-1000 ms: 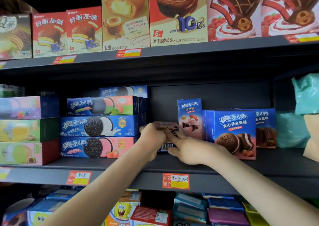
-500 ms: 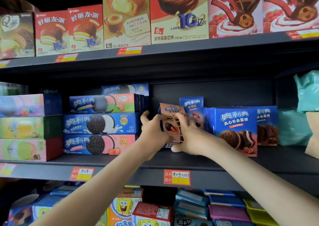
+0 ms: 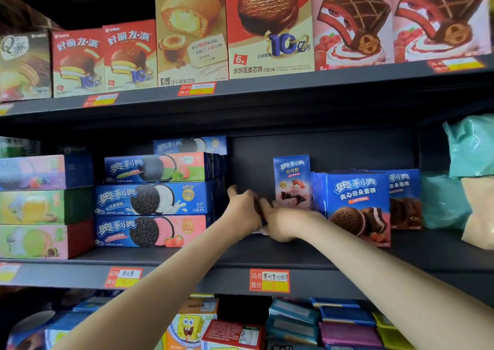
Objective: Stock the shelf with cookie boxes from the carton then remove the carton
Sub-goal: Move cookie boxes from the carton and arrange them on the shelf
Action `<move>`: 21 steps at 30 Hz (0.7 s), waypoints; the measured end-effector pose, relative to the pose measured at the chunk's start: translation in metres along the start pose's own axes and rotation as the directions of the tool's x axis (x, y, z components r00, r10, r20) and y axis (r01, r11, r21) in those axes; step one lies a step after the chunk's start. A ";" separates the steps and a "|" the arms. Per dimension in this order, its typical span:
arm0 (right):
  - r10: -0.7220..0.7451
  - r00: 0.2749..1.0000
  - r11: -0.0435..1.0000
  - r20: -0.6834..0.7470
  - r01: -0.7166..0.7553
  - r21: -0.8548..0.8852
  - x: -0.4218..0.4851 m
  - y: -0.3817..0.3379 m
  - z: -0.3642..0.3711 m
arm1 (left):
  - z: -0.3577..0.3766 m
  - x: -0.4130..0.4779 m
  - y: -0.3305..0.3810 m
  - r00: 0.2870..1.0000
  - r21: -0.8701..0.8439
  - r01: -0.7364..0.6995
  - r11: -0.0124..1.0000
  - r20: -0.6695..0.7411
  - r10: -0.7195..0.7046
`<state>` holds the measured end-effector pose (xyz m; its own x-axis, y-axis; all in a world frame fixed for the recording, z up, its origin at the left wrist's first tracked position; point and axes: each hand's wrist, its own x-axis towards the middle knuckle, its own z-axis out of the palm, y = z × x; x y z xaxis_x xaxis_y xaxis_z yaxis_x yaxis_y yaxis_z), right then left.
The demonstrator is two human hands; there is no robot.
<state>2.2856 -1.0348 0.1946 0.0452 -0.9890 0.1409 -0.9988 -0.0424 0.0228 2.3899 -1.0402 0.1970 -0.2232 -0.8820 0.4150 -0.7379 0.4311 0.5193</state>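
Both hands meet on the middle shelf, in the gap between two groups of blue cookie boxes. My left hand and my right hand hold a small cookie box between them, low on the shelf. The hands hide most of that box; only a dark sliver and a white barcode corner show. An upright blue cookie box of the same narrow shape stands right behind my right hand. The carton is out of view.
A stack of long blue cookie boxes lies left of the gap, and larger blue boxes stand to the right. Pie boxes fill the upper shelf. Teal bags sit far right. The lower shelf holds more packs.
Half a second ago the small box stood upright and raised between my hands. Now it sits lower on the shelf, almost hidden, and my hands have closed together over it.
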 end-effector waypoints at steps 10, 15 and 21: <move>-0.012 1.000 0.998 0.019 0.010 0.065 -0.010 -0.001 -0.005 | 0.005 0.014 -0.002 0.971 -0.227 0.241 0.944 0.056 -0.234; 0.015 1.000 0.999 0.003 -0.015 0.031 -0.004 0.000 -0.001 | 0.007 0.018 -0.003 0.945 -0.306 0.325 0.895 0.077 -0.317; -0.001 1.000 1.000 -0.019 0.001 0.010 -0.004 0.003 0.000 | 0.010 0.022 -0.010 0.946 -0.354 0.319 0.879 0.062 -0.318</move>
<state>2.2824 -1.0311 0.1943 0.0466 -0.9860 0.1599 -0.9989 -0.0451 0.0127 2.3859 -1.0658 0.1942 -0.0158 -0.9834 0.1808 -0.4940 0.1649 0.8537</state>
